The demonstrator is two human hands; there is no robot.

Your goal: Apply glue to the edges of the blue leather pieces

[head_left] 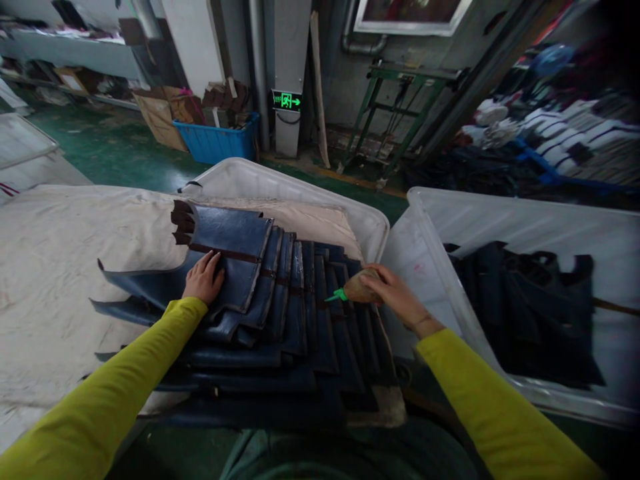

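Overlapping dark blue leather-like panels (235, 230) lie fanned out in steps in front of me, their edges staggered to the right. My left hand (204, 277) rests flat on one of the upper panels, fingers stretched out, beside a dark brown strip (233, 255) that crosses it. In my right hand (395, 293) is a brownish squeeze bottle (363, 287), gripped around its body. Its green nozzle (337, 295) points left over the stepped panel edges; whether the tip touches them I cannot tell. Dark brown scalloped pieces (183, 222) stick out at the top panel's left end.
Beneath the panels is a surface with a pale, wrinkled cover (65, 267). A white bin (240, 170) stands behind it. Another white bin (435, 247) at the right holds dark blue pieces (525, 307). Farther back are a blue crate (217, 140) and a green metal frame (373, 100).
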